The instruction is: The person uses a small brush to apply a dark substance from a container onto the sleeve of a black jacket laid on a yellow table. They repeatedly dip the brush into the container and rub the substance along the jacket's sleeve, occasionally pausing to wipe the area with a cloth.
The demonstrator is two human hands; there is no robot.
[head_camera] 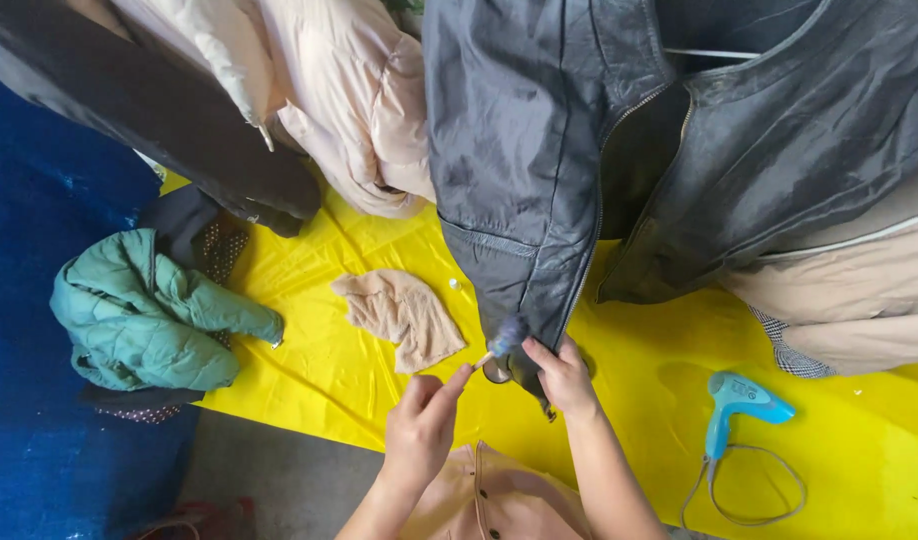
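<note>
- Black leather jacket (pixel 539 150) hangs open-zipped over the yellow sheet (pixel 379 400); its lower front corner reaches down to your hands.
- Your right hand (pixel 562 378) pinches that lower hem, fingers closed on the leather just beside the zip end.
- Your left hand (pixel 422 425) grips a thin stick-handled brush (pixel 501 340) between thumb and fingertips; its dark, blurred tip sits against the jacket hem, just above the right hand.
- Brush tip is motion-blurred; bristle detail cannot be made out.
- Beige cloth (pixel 404 315) lies crumpled on the yellow sheet, left of the hem and near the left hand, not touching it.
- Small white cap-like object (pixel 455 284) lies on the sheet between the cloth and the jacket.
- Blue hairdryer (pixel 739 400) lies on the sheet to your right, with its cord looped below it, well apart from both hands.
- Green puffer jacket (pixel 149 315) lies bundled at the sheet's left edge, partly on blue tarp (pixel 39 250).
- Pale pink padded coat (pixel 349 90) hangs left of the leather jacket; a tan garment (pixel 839 290) hangs right of it.
</note>
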